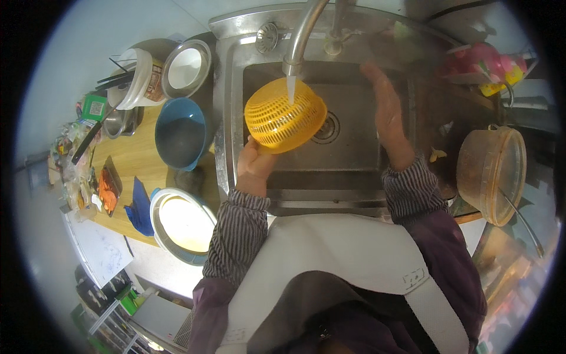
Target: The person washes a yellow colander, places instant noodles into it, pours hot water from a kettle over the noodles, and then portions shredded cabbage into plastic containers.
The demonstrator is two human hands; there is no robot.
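In my left hand [255, 164] is a yellow plastic colander [283, 117], gripped at its lower left side and tilted with its slotted outside toward the tap. Water [291, 88] runs from the metal faucet [300, 40] onto the slotted wall. Both are over the stainless steel sink basin [349, 146], whose drain [327, 128] shows partly behind the colander's rim. My right hand [389, 110] is apart from the colander, above the basin's right side, holding nothing that I can see. Its fingers are extended and seen edge-on.
Left of the sink, a blue plastic basin [180, 135], a steel bowl [188, 66] and a white-and-blue basket [181, 225] stand on the wooden counter [143, 155]. A knife [90, 139] juts out farther left. A clear plastic tub [491, 175] stands to the right.
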